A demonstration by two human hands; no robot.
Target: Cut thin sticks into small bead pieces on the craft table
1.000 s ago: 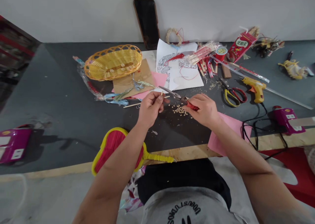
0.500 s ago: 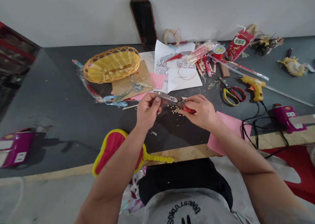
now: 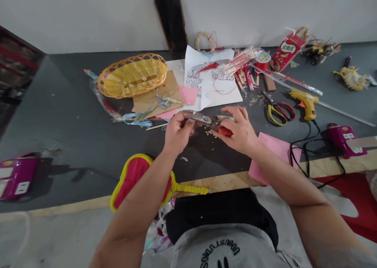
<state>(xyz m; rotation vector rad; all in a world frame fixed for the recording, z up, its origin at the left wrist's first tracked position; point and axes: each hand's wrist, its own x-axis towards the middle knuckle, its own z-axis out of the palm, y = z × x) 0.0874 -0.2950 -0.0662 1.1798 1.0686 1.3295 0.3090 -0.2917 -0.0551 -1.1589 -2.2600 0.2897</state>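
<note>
Metal pliers (image 3: pixel 206 119) with red handles are held level between my hands, just above the table. My right hand (image 3: pixel 240 129) is closed around the red grip, its index finger lifted and bent. At the jaw end, my left hand (image 3: pixel 180 131) is closed, with thumb and fingers pinched beside the metal. A tiny pale bit (image 3: pixel 194 112) shows at the jaws; whether my left fingers hold it or the metal is hidden. Small pale cut pieces (image 3: pixel 210 133) lie scattered below the pliers. A thin wooden stick (image 3: pixel 156 127) rests left of my left hand.
A yellow woven basket (image 3: pixel 132 77) and tassels (image 3: pixel 138 120) are at the left. Behind are printed paper (image 3: pixel 218 97) and a leaning phone (image 3: pixel 171 26). Scissors (image 3: pixel 277 114) and a yellow glue gun (image 3: pixel 308 103) lie right. A red-and-yellow fan (image 3: pixel 134 173) sits under my left forearm.
My right index finger has lifted away from the grip, and its hand has loosened slightly. My left hand has barely moved. The view has shifted a little.
</note>
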